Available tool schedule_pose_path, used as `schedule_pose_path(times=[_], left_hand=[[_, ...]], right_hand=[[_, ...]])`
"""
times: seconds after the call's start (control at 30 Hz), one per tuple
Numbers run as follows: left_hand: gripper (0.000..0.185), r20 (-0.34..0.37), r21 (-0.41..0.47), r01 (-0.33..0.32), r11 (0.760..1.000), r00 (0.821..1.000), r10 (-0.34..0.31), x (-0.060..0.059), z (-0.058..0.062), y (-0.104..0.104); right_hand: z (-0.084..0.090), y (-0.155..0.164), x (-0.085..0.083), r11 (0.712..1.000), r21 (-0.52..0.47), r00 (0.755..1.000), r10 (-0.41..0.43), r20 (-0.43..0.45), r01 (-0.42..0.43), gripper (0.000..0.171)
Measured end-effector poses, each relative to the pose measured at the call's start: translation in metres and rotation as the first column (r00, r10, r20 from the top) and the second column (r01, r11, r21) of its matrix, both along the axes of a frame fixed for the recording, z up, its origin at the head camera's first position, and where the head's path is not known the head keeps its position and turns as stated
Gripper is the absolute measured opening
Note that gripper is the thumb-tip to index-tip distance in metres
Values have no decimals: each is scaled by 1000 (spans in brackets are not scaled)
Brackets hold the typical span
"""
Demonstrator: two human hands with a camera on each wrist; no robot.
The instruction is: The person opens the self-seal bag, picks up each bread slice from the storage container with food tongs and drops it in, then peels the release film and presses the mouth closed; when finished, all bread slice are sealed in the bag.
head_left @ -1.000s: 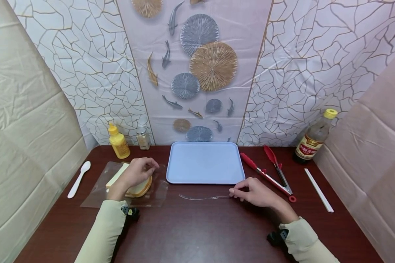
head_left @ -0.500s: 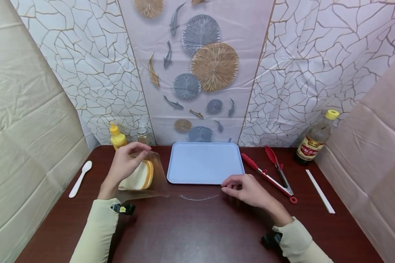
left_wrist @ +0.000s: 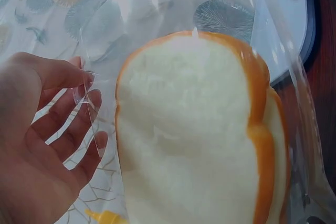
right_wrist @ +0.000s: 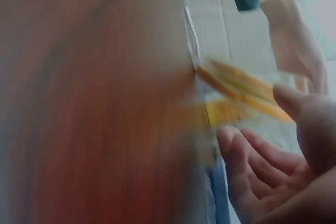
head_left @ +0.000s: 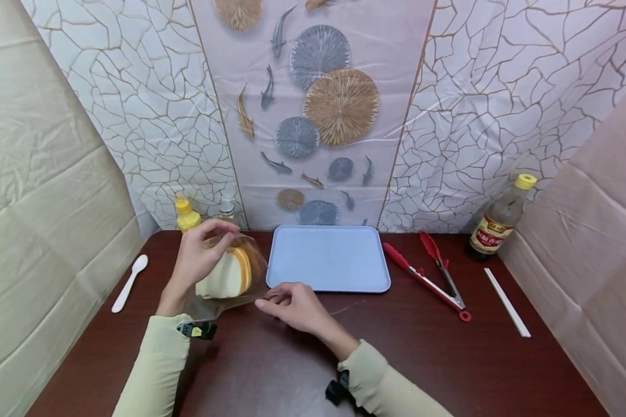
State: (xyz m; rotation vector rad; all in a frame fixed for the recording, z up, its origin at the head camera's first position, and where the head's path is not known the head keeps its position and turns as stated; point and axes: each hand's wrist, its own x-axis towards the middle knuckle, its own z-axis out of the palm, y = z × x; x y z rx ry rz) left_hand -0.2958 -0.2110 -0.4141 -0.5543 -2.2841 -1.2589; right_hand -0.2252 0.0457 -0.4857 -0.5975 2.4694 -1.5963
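In the head view a clear plastic bag [head_left: 258,263] with bread slices [head_left: 221,278] inside is lifted at its far edge. My left hand [head_left: 200,252] pinches that edge between thumb and finger, as the left wrist view shows beside the bread [left_wrist: 184,119]. My right hand [head_left: 297,307] is at the bag's near right corner. The right wrist view, partly blurred, shows this hand's thumb [right_wrist: 289,98] and fingers [right_wrist: 247,156] spread apart. A thin clear strip [head_left: 349,307] lies on the table, partly hidden behind my right hand.
A pale blue tray [head_left: 328,258] lies behind my right hand. Red-tipped tongs [head_left: 428,278], white chopsticks [head_left: 507,304] and a dark sauce bottle [head_left: 495,223] are on the right. A white spoon [head_left: 130,284], yellow squeeze bottle [head_left: 186,215] and shaker [head_left: 228,212] stand or lie left.
My left hand has taken the bag's edge and raised it, tilting the bread. My right hand has let go of the clear strip and moved left to the bag's corner.
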Motion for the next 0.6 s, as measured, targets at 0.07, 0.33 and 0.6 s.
schedule_pose_path(times=[0.07, 0.33, 0.6], left_hand=[[8, 0, -1, 0, 1000, 1000, 0, 0, 0, 0], [10, -10, 17, -6, 1000, 1000, 6, 4, 6, -4], [16, -129, 186, 62, 981, 991, -39, 9, 15, 1]], right_hand=[[-1, -12, 1, 998, -51, 999, -34, 31, 36, 34], [3, -20, 1, 980, -185, 996, -80, -32, 72, 19], [27, 2, -6, 961, -270, 992, -82, -91, 54, 17]])
